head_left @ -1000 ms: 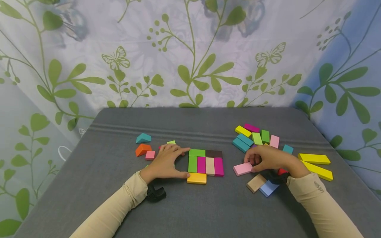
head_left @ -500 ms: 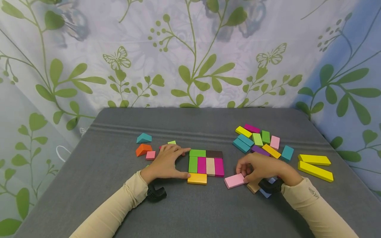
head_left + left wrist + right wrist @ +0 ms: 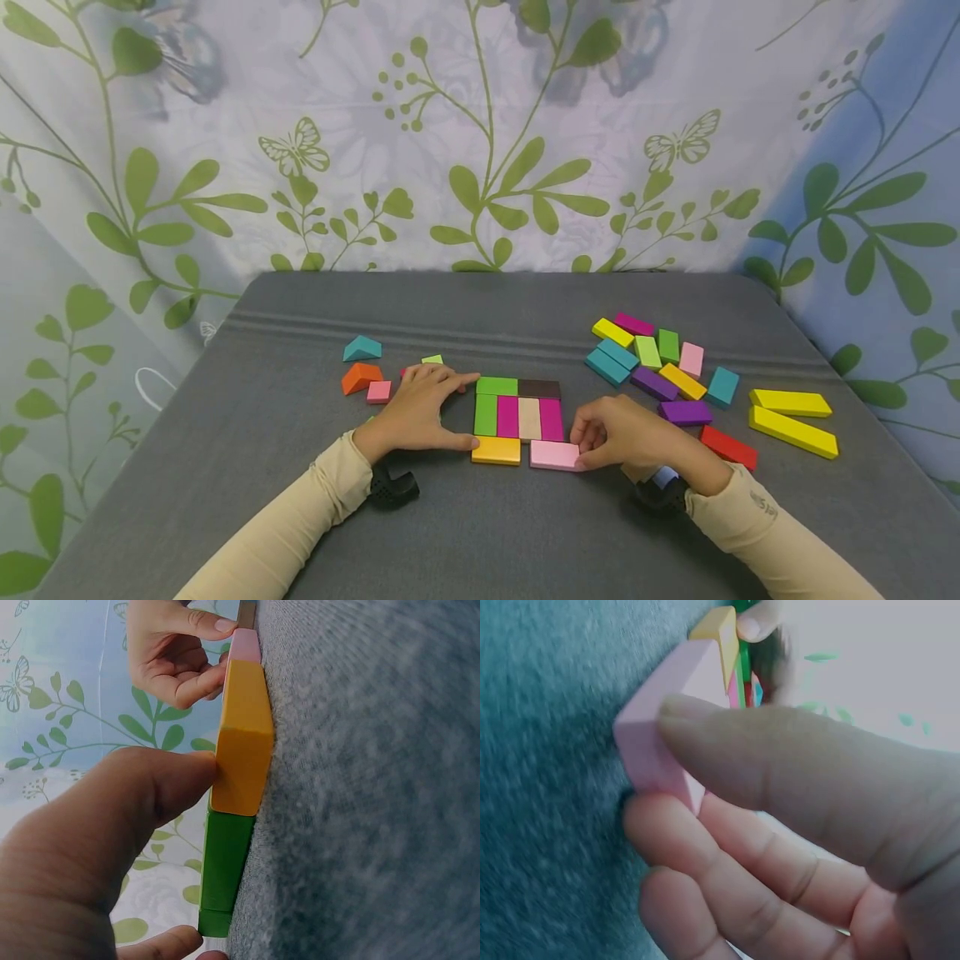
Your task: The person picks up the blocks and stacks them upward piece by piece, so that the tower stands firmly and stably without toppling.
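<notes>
My right hand [image 3: 626, 433] pinches a pink block [image 3: 555, 455] at its right end, thumb on the near side and fingers curled behind. The pink block lies below a flat arrangement of blocks, a small gap from the yellow-orange block [image 3: 496, 451]. My left hand [image 3: 420, 408] is spread at the left side of the arrangement. Its thumb touches the yellow-orange block and its index fingertip reaches the upper green block [image 3: 497, 386]. Beside that lies a dark brown block [image 3: 538, 389]; under these stand a green block [image 3: 485, 415], two magenta blocks [image 3: 507, 416] and a beige block [image 3: 529, 418].
Loose blocks lie at the right, among them a purple block [image 3: 685, 412], a red block [image 3: 728, 447] and two long yellow blocks [image 3: 793, 432]. Left are a teal piece [image 3: 362, 348], an orange piece [image 3: 362, 377] and a small pink block [image 3: 378, 392]. A patterned curtain [image 3: 480, 133] hangs behind.
My right hand has moved left with the pink block, bringing it from beside the loose pile to just below the arrangement. My left hand has stayed in place.
</notes>
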Demonstrator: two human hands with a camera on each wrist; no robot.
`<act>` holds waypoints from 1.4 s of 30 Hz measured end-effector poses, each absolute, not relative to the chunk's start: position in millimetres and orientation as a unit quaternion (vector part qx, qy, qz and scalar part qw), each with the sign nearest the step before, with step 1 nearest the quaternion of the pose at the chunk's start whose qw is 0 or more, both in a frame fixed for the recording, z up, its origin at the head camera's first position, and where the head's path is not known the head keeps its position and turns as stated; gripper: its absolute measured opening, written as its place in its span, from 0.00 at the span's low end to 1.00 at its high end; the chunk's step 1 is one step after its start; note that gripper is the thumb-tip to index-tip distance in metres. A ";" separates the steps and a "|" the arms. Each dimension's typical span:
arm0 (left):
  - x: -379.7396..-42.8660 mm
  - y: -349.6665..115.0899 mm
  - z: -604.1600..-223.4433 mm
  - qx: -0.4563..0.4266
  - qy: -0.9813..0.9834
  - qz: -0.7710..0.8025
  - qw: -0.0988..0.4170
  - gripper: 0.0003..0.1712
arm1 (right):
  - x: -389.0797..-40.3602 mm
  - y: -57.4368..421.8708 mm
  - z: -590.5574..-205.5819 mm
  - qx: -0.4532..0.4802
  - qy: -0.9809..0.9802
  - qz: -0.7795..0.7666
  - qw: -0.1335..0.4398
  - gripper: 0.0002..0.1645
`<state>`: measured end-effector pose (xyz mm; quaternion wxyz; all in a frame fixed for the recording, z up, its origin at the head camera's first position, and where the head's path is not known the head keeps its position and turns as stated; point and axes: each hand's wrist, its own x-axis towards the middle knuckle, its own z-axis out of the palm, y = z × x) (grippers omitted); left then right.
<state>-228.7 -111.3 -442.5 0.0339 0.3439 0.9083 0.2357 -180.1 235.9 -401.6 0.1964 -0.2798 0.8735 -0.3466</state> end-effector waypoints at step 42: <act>-226.4 -112.0 -442.8 0.351 0.903 0.245 0.021 0.56 | -148.9 309.9 -378.7 -0.190 0.953 -0.203 0.122 0.24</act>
